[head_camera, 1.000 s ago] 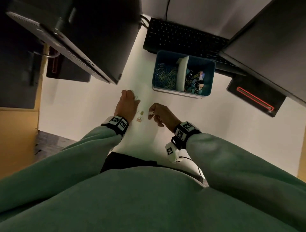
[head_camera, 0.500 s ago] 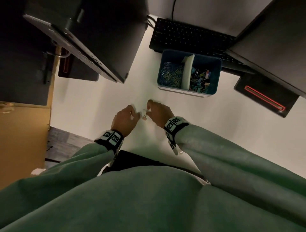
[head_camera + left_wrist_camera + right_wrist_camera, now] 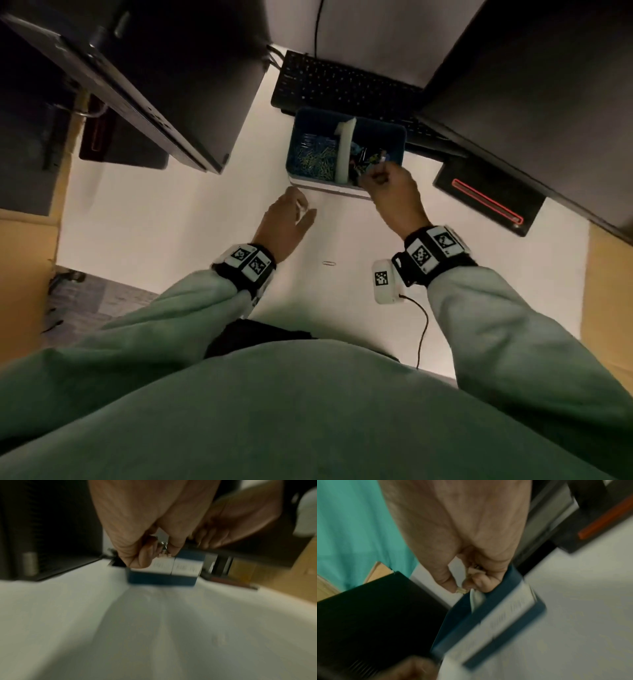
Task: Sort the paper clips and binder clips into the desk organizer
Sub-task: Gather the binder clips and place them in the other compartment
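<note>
I am carrying small binder clips: my right hand (image 3: 390, 186) is pinching one (image 3: 461, 591) over the desk organizer (image 3: 399, 137)'s right compartment (drop due next); my left hand (image 3: 286, 222) is pinching another (image 3: 163, 551), just short of the organizer. One paper clip (image 3: 329, 263) is lying on the desk.

Blue desk organizer (image 3: 346, 118) holds paper clips (image 3: 313, 159) left of its white divider (image 3: 345, 150), binder clips (image 3: 368, 159) right.

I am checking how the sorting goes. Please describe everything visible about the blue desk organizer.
The desk organizer is a blue rectangular box, apparently plastic, with white labels on its near wall. A pale upright divider splits it: paper clips lie left, mixed binder clips right. It stands on the white desk before the keyboard. The right hand hovers over its right compartment.
</note>
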`<action>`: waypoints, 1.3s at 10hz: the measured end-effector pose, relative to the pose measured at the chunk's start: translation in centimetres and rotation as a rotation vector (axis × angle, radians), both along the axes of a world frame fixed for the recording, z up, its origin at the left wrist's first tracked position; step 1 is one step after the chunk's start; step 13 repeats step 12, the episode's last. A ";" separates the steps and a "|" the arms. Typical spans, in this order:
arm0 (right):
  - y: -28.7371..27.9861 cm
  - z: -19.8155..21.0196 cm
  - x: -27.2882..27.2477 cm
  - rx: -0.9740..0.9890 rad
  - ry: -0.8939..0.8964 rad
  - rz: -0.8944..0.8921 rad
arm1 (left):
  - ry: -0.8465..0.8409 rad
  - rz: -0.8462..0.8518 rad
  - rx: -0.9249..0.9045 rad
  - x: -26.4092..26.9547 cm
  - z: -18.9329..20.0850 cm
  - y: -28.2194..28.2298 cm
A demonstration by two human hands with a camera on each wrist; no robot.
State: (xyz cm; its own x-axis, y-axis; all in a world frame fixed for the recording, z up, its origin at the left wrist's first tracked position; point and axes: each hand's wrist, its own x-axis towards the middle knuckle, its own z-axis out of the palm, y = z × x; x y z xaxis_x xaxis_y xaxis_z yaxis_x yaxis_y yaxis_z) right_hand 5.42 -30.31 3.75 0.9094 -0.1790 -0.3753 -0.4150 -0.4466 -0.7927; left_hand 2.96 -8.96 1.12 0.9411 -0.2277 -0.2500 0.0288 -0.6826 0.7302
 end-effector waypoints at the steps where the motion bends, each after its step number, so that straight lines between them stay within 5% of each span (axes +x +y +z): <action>1: -1.9 0.9 3.8 -0.131 0.020 -0.004 | -0.081 -0.082 -0.092 4.4 2.9 -5.3; 2: -2.8 0.4 6.5 -0.136 0.189 0.129 | -0.086 -0.212 0.031 7.8 4.0 -8.8; 3: -3.0 2.3 6.1 -0.198 0.143 0.139 | -0.158 -0.344 0.147 7.5 4.4 -9.2; 4: -4.0 4.0 2.2 -0.243 -0.014 0.090 | -0.325 -0.289 0.101 4.1 3.4 -7.5; 5: -4.8 2.4 -3.8 -0.088 0.238 0.253 | -0.087 -0.398 0.313 -0.7 -0.1 -5.3; 6: -5.6 -0.4 -9.6 -0.136 0.499 0.551 | 0.108 -0.526 0.461 -3.8 -4.5 -4.0; 8: -6.3 -2.9 -18.2 -0.237 0.600 0.752 | 0.020 -0.558 0.538 -5.3 -4.6 -5.7; 9: -7.6 -3.9 -20.2 -0.223 0.544 0.699 | -0.027 -0.377 0.397 -3.6 -1.8 -6.2; 10: -8.7 -4.4 -21.3 -0.209 0.508 0.638 | -0.189 -0.021 0.315 1.1 2.3 -6.3; 11: -8.9 -4.7 -21.9 -0.228 0.482 0.616 | -0.187 0.063 0.391 6.1 5.2 -6.0; 13: -8.8 -5.5 -22.2 -0.239 0.441 0.600 | -0.171 -0.029 0.468 7.8 5.5 -5.5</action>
